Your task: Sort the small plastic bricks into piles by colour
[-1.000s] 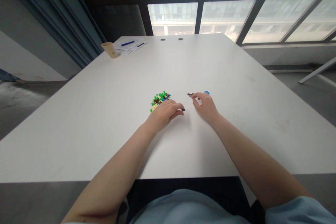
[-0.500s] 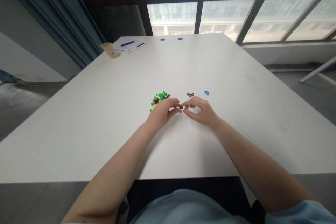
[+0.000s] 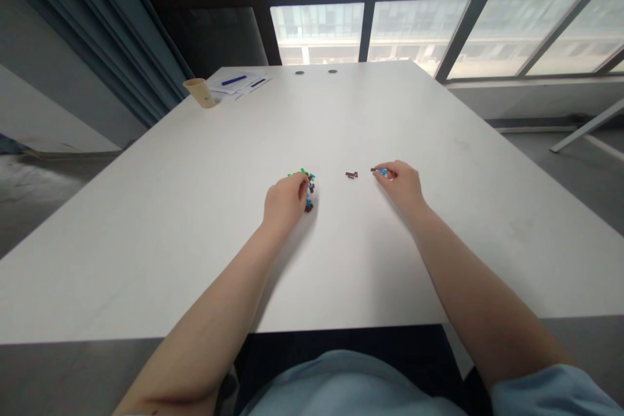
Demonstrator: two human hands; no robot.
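Note:
My left hand (image 3: 286, 203) is over a mixed pile of small toy bricks (image 3: 310, 200), its fingertips pressed together among them. Green, brown and blue bricks show around the fingers, but the hand covers much of the pile, and whatever it grips is hidden. Farther right, my right hand (image 3: 403, 184) pinches a small brown brick (image 3: 373, 169) between thumb and fingertips. Close by those fingers lie a few blue bricks (image 3: 383, 171), partly covered. Between the hands a little group of brown bricks (image 3: 351, 175) rests on the white table (image 3: 341, 260).
At the far left edge of the table stands a tan cup (image 3: 200, 93). Beside it are papers (image 3: 238, 86) with a blue pen (image 3: 234, 80) on them. Two dark round discs (image 3: 299, 73) are at the far edge, in front of the window.
My hands have come apart. The left moved back over the pile, while the right carried a brown brick to the right, up to the blue bricks.

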